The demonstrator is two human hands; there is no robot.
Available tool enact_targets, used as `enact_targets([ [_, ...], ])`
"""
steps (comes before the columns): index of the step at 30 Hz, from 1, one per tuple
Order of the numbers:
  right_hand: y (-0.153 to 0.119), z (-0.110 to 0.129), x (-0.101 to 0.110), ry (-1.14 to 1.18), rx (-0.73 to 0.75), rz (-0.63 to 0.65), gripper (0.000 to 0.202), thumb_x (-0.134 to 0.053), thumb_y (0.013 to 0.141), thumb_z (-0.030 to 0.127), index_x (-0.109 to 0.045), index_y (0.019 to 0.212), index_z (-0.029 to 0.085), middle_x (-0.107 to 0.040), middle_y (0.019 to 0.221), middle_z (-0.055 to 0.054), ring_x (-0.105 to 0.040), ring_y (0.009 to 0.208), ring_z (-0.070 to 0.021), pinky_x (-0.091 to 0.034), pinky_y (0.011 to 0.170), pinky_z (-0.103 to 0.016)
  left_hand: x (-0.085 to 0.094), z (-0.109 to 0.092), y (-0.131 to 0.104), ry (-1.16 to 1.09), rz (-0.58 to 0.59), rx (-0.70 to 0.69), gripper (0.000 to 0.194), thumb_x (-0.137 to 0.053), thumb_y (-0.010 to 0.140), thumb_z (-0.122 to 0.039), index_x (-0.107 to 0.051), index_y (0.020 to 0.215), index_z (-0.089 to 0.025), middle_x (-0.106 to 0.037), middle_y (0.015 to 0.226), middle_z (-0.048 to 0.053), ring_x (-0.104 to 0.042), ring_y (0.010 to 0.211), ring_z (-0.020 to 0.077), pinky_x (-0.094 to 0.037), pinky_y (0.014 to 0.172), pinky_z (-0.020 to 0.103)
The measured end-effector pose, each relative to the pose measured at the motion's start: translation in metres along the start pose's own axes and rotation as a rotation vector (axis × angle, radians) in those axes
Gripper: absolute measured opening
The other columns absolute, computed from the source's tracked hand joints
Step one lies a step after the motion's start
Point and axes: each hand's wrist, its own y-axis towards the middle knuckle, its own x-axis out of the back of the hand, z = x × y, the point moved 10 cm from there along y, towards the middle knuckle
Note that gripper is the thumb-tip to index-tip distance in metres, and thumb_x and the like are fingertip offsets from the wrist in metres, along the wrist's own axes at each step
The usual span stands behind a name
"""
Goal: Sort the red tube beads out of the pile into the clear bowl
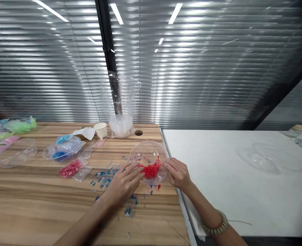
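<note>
A round clear plastic bowl (147, 146) stands between my hands near the wooden table's right edge. Small red tube-like pieces (152, 169) are heaped in its near side, with a few more scattered across it. My right hand (177, 172) is closed, pinching the bowl's right rim. On the left rim lies my left hand (127, 181), its fingers closed together over the edge; the thumb is hidden. Small blue and clear pieces (105, 177) are strewn on the tabletop beside and beneath my left hand.
Left of the bowl lie a bag of red pieces (71, 168) and a clear dish holding bags (66, 150). A paper cup (101, 130) and a clear bag with white contents (121, 125) stand at the back. Clear plastic lids (262, 160) lie on the white table.
</note>
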Motion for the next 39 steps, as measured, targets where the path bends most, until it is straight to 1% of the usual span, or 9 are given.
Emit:
enact_targets([
  [4,-0.004,0.000,-0.005,0.021,0.005,0.017,0.029,-0.039,0.081,0.001,-0.062,0.094,0.014,-0.061,0.070,-0.008,-0.057,0.071,-0.0188,-0.048,0.061,-0.029,-0.005,-0.001,0.000,-0.007,-0.001,0.043,0.018,-0.049,0.090,-0.014,-0.065,0.097,-0.018,-0.070,0.104,0.006,-0.056,0.110,0.0210,-0.040,0.098,0.040],
  [7,-0.002,0.003,-0.006,0.018,0.016,0.016,0.028,-0.040,0.081,0.001,-0.062,0.092,0.014,-0.061,0.070,-0.008,-0.057,0.071,-0.0187,-0.048,0.061,-0.029,-0.006,-0.002,-0.001,-0.007,-0.004,0.053,0.017,-0.049,0.090,-0.015,-0.065,0.093,-0.018,-0.070,0.102,0.005,-0.056,0.107,0.0213,-0.037,0.099,0.042],
  [13,0.002,0.006,-0.008,-0.001,0.021,0.020,0.027,-0.039,0.083,0.003,-0.063,0.090,0.016,-0.060,0.067,-0.006,-0.056,0.064,-0.0168,-0.046,0.057,-0.028,-0.008,-0.001,0.000,-0.016,0.067,0.078,0.017,-0.047,0.091,-0.016,-0.064,0.094,-0.018,-0.069,0.097,0.005,-0.056,0.105,0.0192,-0.033,0.101,0.042],
  [16,0.001,0.006,-0.010,-0.004,0.024,0.026,0.026,-0.041,0.083,0.003,-0.063,0.089,0.016,-0.060,0.066,-0.005,-0.055,0.062,-0.0161,-0.045,0.057,-0.027,-0.008,-0.002,0.000,-0.014,0.086,0.086,0.020,-0.044,0.093,-0.017,-0.064,0.093,-0.019,-0.069,0.094,0.004,-0.057,0.101,0.0183,-0.032,0.101,0.041],
  [24,0.003,0.006,-0.010,-0.046,0.018,0.030,0.026,-0.040,0.083,0.003,-0.062,0.087,0.017,-0.057,0.062,-0.003,-0.052,0.059,-0.0151,-0.042,0.055,-0.026,-0.003,-0.006,0.002,-0.029,0.084,0.055,0.023,-0.040,0.094,-0.015,-0.063,0.093,-0.017,-0.070,0.092,0.004,-0.057,0.097,0.0194,-0.030,0.101,0.044],
  [30,0.002,0.007,-0.010,-0.036,0.025,0.025,0.026,-0.041,0.080,0.001,-0.061,0.088,0.015,-0.057,0.062,-0.004,-0.051,0.061,-0.0163,-0.043,0.056,-0.027,0.001,-0.006,0.001,-0.053,0.037,0.062,0.021,-0.041,0.093,-0.015,-0.062,0.095,-0.017,-0.070,0.092,0.003,-0.057,0.097,0.0188,-0.026,0.105,0.045],
  [34,0.001,0.004,-0.012,-0.030,0.012,0.040,0.027,-0.041,0.079,0.002,-0.062,0.088,0.015,-0.059,0.063,-0.004,-0.052,0.061,-0.0165,-0.045,0.056,-0.027,-0.001,-0.007,-0.001,-0.083,0.043,0.070,0.020,-0.043,0.092,-0.014,-0.062,0.096,-0.018,-0.070,0.092,0.003,-0.058,0.096,0.0187,-0.024,0.106,0.048],
  [39,0.000,0.004,-0.011,-0.021,0.008,0.048,0.026,-0.042,0.080,0.001,-0.061,0.086,0.017,-0.060,0.065,-0.004,-0.055,0.062,-0.0153,-0.046,0.058,-0.026,-0.005,-0.006,-0.002,-0.121,0.072,0.081,0.018,-0.045,0.091,-0.013,-0.062,0.095,-0.018,-0.069,0.092,0.004,-0.058,0.096,0.0187,-0.027,0.104,0.049],
])
